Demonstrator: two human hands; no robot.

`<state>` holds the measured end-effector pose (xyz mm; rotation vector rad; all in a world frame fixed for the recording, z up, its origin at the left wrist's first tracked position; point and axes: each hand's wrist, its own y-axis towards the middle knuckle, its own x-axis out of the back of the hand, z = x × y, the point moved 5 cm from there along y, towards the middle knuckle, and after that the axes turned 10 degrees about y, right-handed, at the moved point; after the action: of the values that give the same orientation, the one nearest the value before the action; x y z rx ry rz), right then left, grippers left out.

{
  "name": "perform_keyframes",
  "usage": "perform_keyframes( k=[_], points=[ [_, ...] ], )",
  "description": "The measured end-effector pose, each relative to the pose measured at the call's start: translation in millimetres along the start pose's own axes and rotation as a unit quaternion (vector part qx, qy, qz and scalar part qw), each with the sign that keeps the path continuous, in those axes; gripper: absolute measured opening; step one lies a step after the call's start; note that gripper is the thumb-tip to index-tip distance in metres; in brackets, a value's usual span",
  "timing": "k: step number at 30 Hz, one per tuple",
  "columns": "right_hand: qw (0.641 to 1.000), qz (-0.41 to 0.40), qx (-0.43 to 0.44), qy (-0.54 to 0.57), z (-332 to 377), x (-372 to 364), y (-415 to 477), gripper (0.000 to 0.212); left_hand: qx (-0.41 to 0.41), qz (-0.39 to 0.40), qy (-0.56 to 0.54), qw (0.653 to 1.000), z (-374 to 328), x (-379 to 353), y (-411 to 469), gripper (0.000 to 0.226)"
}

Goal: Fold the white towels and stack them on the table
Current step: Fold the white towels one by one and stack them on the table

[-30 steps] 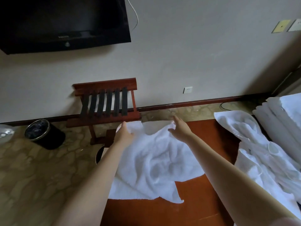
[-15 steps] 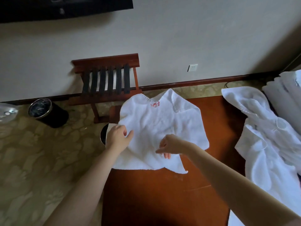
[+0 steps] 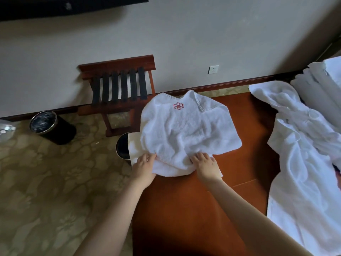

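The brown bench [image 3: 184,209] carries the linen. On its right lies a heap of unfolded white towels [image 3: 304,145], probably waiting for their turn. The towel [image 3: 184,130] in work lies doubled on the far left corner, I think so that its edges can meet. The left hand [image 3: 144,169] and the right hand [image 3: 205,166], set apart, each grip its near edge. It bears a small red embroidered flower [image 3: 178,105]; no writing is readable.

White towel [image 3: 184,133] (red emblem [image 3: 178,105]) on table [image 3: 184,209]
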<state>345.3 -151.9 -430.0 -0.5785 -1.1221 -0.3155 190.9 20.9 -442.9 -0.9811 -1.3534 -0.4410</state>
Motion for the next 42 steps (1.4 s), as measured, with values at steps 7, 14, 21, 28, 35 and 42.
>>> perform_keyframes(
  k=[7, 14, 21, 28, 35, 42],
  points=[
    [0.951, 0.003, -0.063, 0.304, -19, 59, -10, 0.023, 0.006, -0.027, -0.249, 0.968, -9, 53, -6, 0.012],
    [0.916, -0.159, -0.122, 0.349, -28, 136, 0, 0.023, 0.050, -0.115, -0.403, 0.906, -28, 124, -4, 0.030],
    [0.950, -0.243, -0.019, 0.195, -5, 69, -44, 0.017, 0.128, -0.183, -0.045, 0.974, -17, 93, -9, 0.022],
    [0.996, 0.087, -0.003, 0.018, -2, -35, -72, 0.063, -0.094, 0.130, -0.148, 0.976, -64, 7, -42, 0.057],
    [0.996, 0.075, 0.045, -0.004, -8, -12, -84, 0.029, -0.143, 0.134, 0.024, 0.980, -75, -37, -62, 0.103],
    [0.957, -0.036, -0.069, 0.278, -31, 76, -106, 0.015, -0.123, -0.052, -0.154, 0.979, -90, 15, -53, 0.009]
  ],
)
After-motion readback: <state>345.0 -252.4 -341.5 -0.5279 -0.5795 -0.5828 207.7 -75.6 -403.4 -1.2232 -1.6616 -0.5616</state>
